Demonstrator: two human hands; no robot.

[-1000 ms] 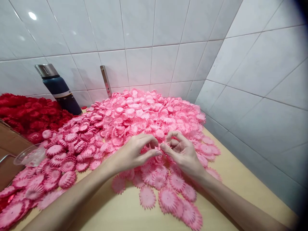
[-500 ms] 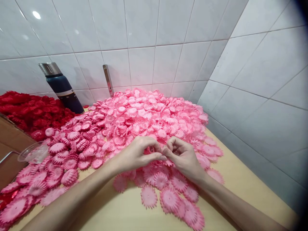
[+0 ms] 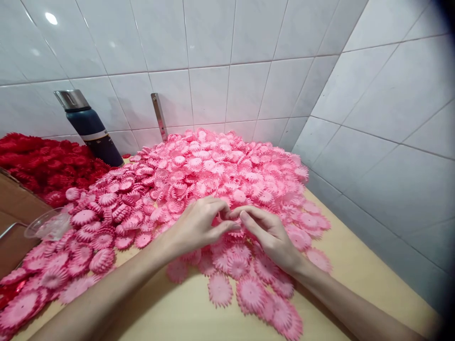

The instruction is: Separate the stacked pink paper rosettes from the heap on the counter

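Note:
A large heap of pink paper flowers [image 3: 213,170] covers the wooden table [image 3: 348,279] against the tiled corner. My left hand [image 3: 195,225] and my right hand [image 3: 268,232] meet at the heap's near edge, fingertips together. Between them they pinch a small pink flower piece [image 3: 224,219], mostly hidden by the fingers. Flat pink flowers [image 3: 249,291] lie loose just in front of both wrists.
A dark blue flask with a steel cap [image 3: 90,128] stands at the back left wall. Red paper flowers [image 3: 46,163] are piled at the far left. A clear plastic cup [image 3: 46,225] and a brown cardboard box [image 3: 16,222] sit at the left edge. A metal strip [image 3: 159,116] leans on the tiles.
My right hand's fingers have uncurled and stretched toward the left hand. Both hands stay at the same spot on the heap's edge, still working one pink piece.

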